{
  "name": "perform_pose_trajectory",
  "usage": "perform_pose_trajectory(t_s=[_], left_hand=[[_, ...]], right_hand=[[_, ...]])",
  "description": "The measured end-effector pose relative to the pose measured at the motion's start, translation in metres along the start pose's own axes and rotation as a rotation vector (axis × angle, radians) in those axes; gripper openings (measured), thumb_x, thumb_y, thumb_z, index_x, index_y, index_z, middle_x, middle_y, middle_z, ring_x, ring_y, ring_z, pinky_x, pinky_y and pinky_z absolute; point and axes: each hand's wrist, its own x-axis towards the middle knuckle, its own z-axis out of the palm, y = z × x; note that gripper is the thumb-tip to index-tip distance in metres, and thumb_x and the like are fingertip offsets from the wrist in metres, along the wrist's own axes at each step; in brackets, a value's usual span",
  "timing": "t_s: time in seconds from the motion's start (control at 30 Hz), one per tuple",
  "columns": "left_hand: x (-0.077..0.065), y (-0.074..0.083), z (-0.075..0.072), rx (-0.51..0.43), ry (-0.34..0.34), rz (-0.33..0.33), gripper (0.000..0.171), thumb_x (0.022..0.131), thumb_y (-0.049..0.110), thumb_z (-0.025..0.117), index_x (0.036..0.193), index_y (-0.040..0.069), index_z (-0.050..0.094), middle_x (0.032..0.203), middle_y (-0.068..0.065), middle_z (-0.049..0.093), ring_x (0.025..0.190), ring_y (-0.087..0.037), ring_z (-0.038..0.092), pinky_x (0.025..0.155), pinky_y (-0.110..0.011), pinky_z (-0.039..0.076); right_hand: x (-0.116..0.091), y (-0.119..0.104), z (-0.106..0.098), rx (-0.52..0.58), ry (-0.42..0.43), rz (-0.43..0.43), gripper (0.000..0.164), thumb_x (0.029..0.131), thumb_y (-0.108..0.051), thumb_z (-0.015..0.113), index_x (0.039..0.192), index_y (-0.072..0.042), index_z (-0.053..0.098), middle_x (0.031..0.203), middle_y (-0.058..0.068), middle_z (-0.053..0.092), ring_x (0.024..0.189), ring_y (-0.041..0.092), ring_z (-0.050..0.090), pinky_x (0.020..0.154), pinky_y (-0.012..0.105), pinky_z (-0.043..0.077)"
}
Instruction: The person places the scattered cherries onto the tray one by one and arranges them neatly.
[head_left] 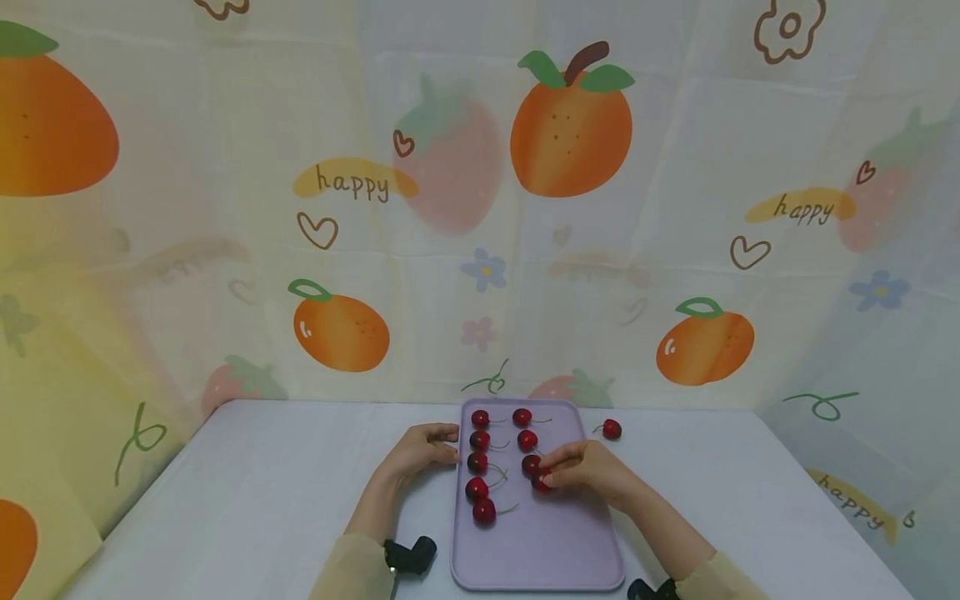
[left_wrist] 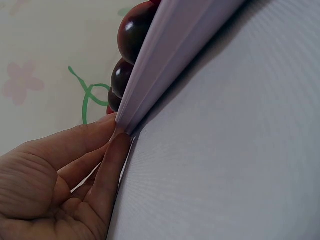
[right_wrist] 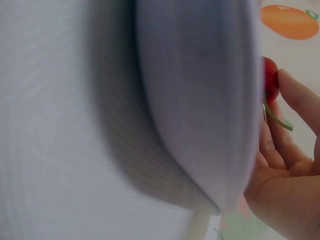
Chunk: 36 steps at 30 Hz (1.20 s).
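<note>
A lilac tray (head_left: 540, 550) lies on the table with red cherries in two columns, their stems pointing right. My left hand (head_left: 423, 450) is at the tray's left edge; in the left wrist view its thumb and fingers (left_wrist: 82, 142) pinch the rim. Over the right column, my right hand (head_left: 592, 471) pinches a cherry (head_left: 541, 483) between thumb and fingers, right beside another cherry (head_left: 530, 465). The right wrist view shows that held cherry (right_wrist: 270, 80) with its green stem hanging, partly hidden behind the tray wall (right_wrist: 200, 100).
One loose cherry (head_left: 612, 429) lies on the white table (head_left: 300, 500), just right of the tray's far corner. Behind the table hangs a cloth (head_left: 450, 275) printed with fruit. Dark wrist devices (head_left: 411, 556) sit at both sleeves.
</note>
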Motion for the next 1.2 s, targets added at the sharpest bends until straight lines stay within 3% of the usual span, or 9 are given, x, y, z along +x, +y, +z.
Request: perform_pose_trajectory(t_s=[0.67,1.2], left_hand=[[0.0019,-0.0033,-0.0006,0.012,-0.002,0.0,0.055,0.079,0.004,0.074,0.132,-0.003,0.059,0.125,-0.02,0.066,0.085,-0.014,0.066,0.087,-0.032,0.061],[0.0008,-0.0022,-0.0001,0.014,0.002,0.003,0.055,0.079,0.003,0.074,0.131,-0.003,0.059,0.124,-0.02,0.066,0.084,-0.013,0.066,0.087,-0.033,0.062]], right_hand=[[0.0031,0.003,0.0033,-0.112,-0.05,0.008,0.031,0.082,-0.015,0.078,0.107,0.003,0.072,0.098,0.01,0.078,0.082,0.009,0.07,0.077,0.023,0.06],[-0.0006,-0.0018,0.0021,-0.169,0.023,-0.025,0.03,0.081,-0.015,0.078,0.105,0.003,0.072,0.096,0.014,0.078,0.077,0.006,0.067,0.071,0.02,0.058]])
